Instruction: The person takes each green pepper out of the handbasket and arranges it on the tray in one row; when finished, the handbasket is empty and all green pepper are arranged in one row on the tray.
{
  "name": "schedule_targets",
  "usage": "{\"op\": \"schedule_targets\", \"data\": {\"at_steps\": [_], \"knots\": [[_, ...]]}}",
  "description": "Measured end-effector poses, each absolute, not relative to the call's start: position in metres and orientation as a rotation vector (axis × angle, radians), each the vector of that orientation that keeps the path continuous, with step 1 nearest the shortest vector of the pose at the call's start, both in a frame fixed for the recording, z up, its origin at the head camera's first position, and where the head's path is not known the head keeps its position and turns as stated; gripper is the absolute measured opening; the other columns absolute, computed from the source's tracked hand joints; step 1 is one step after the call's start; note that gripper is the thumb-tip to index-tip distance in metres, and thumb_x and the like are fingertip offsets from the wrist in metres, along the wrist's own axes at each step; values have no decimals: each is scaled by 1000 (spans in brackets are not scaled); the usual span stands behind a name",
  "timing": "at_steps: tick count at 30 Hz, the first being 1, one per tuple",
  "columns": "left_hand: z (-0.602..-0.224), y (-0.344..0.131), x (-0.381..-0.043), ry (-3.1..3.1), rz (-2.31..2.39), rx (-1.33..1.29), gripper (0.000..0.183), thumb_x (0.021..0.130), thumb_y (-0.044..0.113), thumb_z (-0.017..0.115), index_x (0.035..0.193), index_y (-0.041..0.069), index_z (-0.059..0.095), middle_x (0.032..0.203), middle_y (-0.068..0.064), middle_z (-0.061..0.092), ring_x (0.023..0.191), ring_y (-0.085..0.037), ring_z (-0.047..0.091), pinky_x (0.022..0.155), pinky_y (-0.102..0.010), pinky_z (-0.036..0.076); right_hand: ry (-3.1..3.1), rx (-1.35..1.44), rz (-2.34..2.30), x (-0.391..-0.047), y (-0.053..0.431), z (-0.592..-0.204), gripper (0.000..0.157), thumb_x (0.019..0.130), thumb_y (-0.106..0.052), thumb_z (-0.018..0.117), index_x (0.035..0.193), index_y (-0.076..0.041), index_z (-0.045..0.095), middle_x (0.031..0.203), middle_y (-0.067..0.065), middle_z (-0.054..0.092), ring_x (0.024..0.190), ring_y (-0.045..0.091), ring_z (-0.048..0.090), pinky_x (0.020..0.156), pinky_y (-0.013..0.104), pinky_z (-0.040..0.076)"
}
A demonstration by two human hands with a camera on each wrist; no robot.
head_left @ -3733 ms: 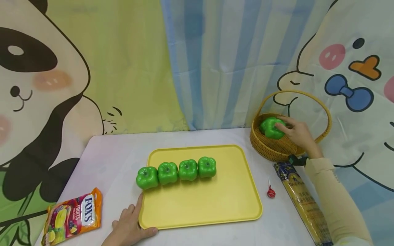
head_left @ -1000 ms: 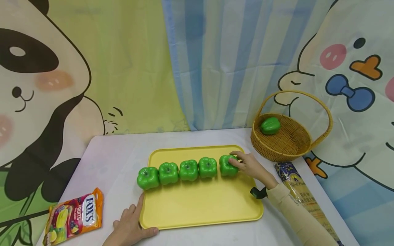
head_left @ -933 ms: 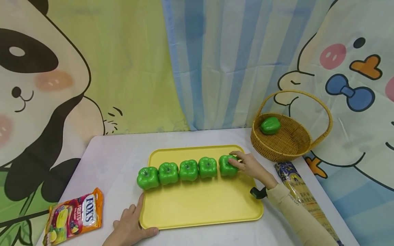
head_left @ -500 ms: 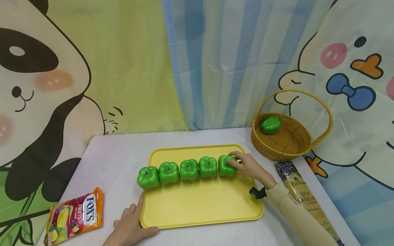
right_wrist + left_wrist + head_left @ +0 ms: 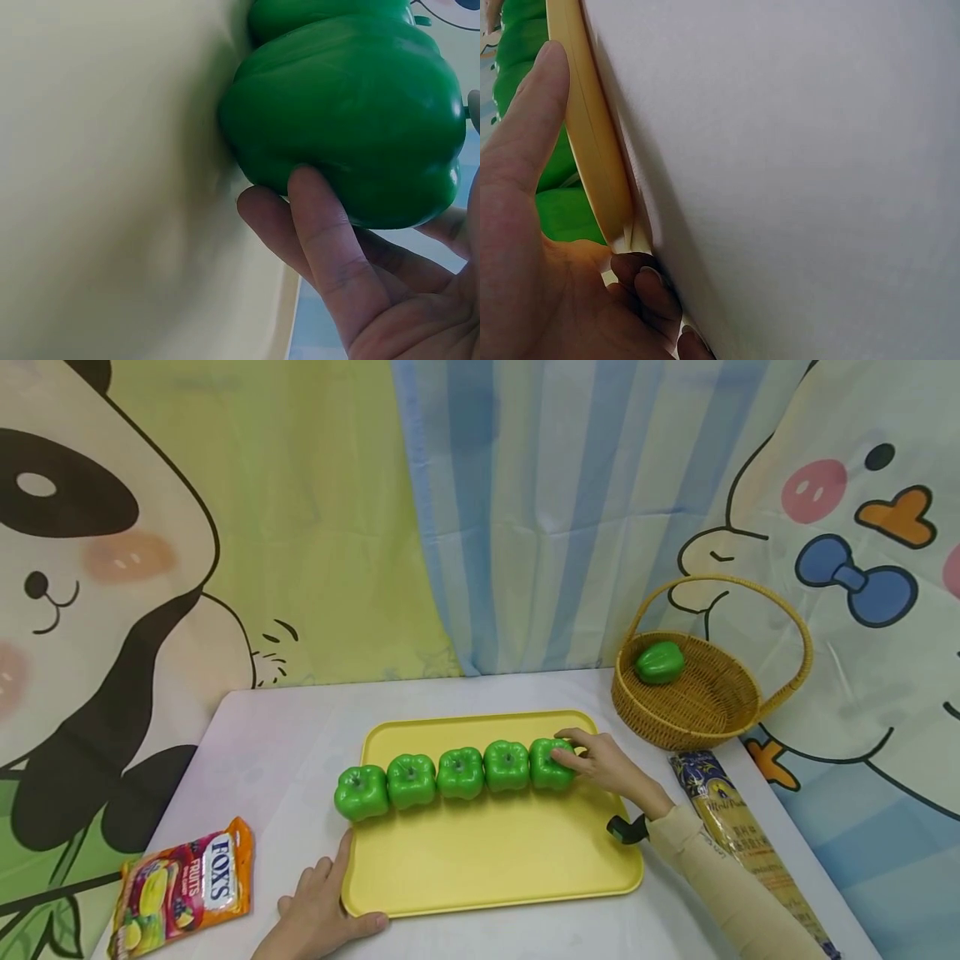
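My right hand grips a green bell pepper at the right end of a row on the yellow tray. In the right wrist view, fingers press its side, and it sits close against its neighbour. The row's other bell peppers run leftward, the leftmost bell pepper overhanging the tray's left edge. My left hand holds the tray's near-left corner, thumb along the front rim and index finger along the left side. In the left wrist view, the thumb lies against the tray wall.
A wicker basket with a tall handle stands at the back right, one bell pepper inside. A long pasta packet lies beneath the right forearm's side. At the left lies an orange candy bag. Printed curtains hang behind the table.
My right hand has carried a bell pepper from the basket to the tray, then slid it left against the row. The lollipop seen earlier is now hidden. My left hand stays at the corner.
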State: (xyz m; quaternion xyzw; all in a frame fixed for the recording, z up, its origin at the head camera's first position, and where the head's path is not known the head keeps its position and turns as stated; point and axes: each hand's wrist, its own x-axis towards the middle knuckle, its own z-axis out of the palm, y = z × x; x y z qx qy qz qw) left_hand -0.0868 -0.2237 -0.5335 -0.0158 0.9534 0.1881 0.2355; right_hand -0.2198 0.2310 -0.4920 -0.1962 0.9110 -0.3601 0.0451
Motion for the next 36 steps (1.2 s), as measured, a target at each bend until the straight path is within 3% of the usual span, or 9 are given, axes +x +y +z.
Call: {"op": "schedule_targets", "data": {"at_steps": [11,19,28,36], "knots": [[-531,-223,-88,2613,524,-40,145,55,82,78,163,16,8,101,-5,50,91,-23,42,68,-43,32,2767,-534,-1075,-220,234,-491,55,99,-40,62,138,-2,56,122,24,68,89,23,75,78,37,59],[-531,-223,-88,2605,518,-47,146,53,82,78,163,15,9,100,-5,50,91,-23,42,68,-43,32,2749,-453,-1078,-219,242,-486,62,100,-43,59,143,0,49,124,22,69,100,33,73,85,45,57],[-531,-223,-88,2602,523,-49,145,54,82,78,163,15,8,101,-6,50,91,-23,43,68,-44,33,2832,-420,-1110,-222,262,-467,57,101,-39,59,143,-1,49,124,23,68,109,42,69,89,50,56],[-532,-223,-87,2605,520,-47,145,54,83,77,163,16,8,100,-5,50,91,-23,42,68,-43,32,2975,-377,-1111,-234,292,-445,54,100,-37,62,140,-2,52,122,21,70,108,40,70,87,51,56]]}}
